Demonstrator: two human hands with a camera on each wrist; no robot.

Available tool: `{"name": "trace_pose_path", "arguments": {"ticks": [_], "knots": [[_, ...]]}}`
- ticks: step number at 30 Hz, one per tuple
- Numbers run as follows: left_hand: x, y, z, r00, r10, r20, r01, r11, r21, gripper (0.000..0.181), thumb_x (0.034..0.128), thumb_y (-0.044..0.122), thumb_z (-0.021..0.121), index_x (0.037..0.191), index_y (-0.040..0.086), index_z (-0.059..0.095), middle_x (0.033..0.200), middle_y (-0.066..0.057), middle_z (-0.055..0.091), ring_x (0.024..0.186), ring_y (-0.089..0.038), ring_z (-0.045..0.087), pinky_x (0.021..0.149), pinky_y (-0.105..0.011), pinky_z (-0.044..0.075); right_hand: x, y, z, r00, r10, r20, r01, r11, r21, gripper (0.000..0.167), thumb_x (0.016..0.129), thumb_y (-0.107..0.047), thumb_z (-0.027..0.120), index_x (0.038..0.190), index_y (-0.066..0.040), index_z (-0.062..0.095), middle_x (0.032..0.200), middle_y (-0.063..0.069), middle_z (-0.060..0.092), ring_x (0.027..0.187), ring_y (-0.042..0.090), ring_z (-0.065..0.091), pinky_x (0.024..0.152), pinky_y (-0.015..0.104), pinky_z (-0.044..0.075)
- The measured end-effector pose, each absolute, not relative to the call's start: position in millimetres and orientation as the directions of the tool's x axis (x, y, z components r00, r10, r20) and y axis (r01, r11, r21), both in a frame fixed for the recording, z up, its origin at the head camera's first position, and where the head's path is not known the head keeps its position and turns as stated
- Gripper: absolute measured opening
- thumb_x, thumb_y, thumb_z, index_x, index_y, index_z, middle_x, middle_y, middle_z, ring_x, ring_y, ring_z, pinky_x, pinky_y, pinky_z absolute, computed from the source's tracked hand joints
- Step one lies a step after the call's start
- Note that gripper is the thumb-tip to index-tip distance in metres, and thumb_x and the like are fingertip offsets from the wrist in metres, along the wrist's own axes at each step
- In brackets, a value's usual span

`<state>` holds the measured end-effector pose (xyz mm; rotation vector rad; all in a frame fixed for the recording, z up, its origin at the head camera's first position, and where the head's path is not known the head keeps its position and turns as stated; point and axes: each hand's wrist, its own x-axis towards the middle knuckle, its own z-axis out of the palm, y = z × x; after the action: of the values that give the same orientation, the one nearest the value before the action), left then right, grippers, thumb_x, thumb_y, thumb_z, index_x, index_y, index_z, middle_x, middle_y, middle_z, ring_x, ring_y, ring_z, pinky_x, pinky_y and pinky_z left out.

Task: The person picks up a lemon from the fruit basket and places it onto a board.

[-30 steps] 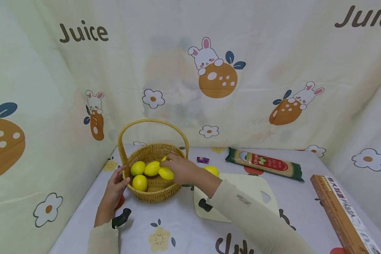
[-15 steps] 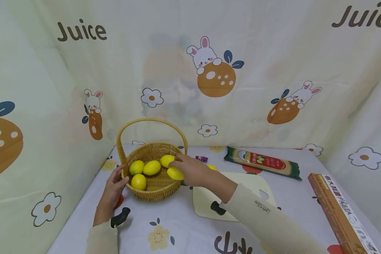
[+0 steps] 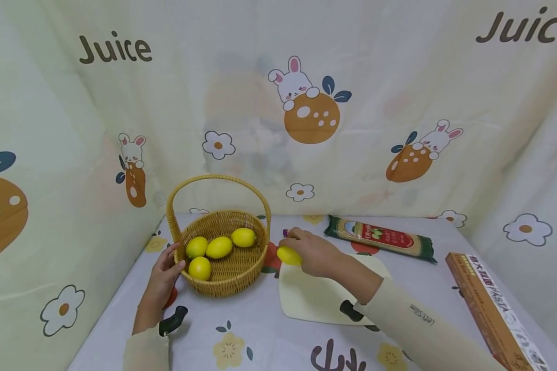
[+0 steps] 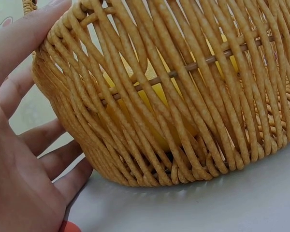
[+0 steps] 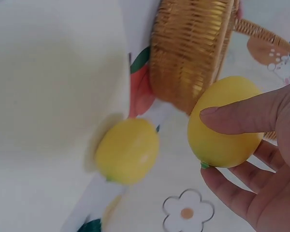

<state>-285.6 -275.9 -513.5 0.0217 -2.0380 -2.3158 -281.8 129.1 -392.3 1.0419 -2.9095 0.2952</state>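
Note:
My right hand [image 3: 313, 252] grips a yellow lemon [image 3: 289, 255] above the far left part of a cream cutting board [image 3: 301, 299]. In the right wrist view the thumb lies across this lemon [image 5: 224, 140], with fingers behind. A second lemon [image 5: 128, 151] rests at the board's edge there; in the head view my right hand hides it. At left, my left hand [image 3: 160, 278] holds the side of a wicker basket [image 3: 223, 288], its thumb near the rim in the left wrist view. Several lemons [image 3: 219, 247] lie inside the basket.
A green-ended pasta packet [image 3: 380, 238] lies at the back right. Along the right side is a long orange-brown pasta box [image 3: 492, 309]. A small purple wrapped item [image 3: 285, 233] is partly hidden behind my right hand. A printed curtain [image 3: 241, 103] closes off the back.
My right hand has moved right, carrying one lemon out of the basket to over the cutting board. The left hand stays at the basket, which stands in place.

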Motion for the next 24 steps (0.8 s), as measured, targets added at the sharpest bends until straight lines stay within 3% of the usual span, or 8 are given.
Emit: {"name": "trace_pose_path", "arguments": {"ticks": [7, 24], "knots": [[-286, -275, -513, -0.998, -0.05, 0.035, 0.041, -0.131, 0.99, 0.063, 0.096, 0.01, 0.061, 0.151, 0.014, 0.03, 0.158, -0.012, 0.022, 0.14, -0.028, 0.025, 0.115, -0.044, 0.018, -279, 155, -400, -0.834, -0.547, 0.064, -0.55, 0.818, -0.168, 0.066, 0.075, 0.013, 0.072, 0.13, -0.023, 0.061, 0.125, 0.002, 0.051, 0.102, 0.021, 0.053, 0.093, 0.036, 0.05], [-285, -276, -514, -0.998, -0.061, 0.012, 0.018, -0.098, 0.995, 0.065, 0.0954, 0.016, 0.063, 0.151, 0.019, 0.031, 0.159, -0.01, 0.02, 0.141, -0.028, 0.023, 0.115, -0.046, 0.017, -287, 212, -431, -0.888, -0.456, 0.06, -0.458, 0.867, -0.198, 0.06, 0.077, 0.018, 0.066, 0.127, -0.015, 0.064, 0.121, 0.009, 0.052, 0.105, 0.028, 0.052, 0.089, 0.042, 0.052]]}}
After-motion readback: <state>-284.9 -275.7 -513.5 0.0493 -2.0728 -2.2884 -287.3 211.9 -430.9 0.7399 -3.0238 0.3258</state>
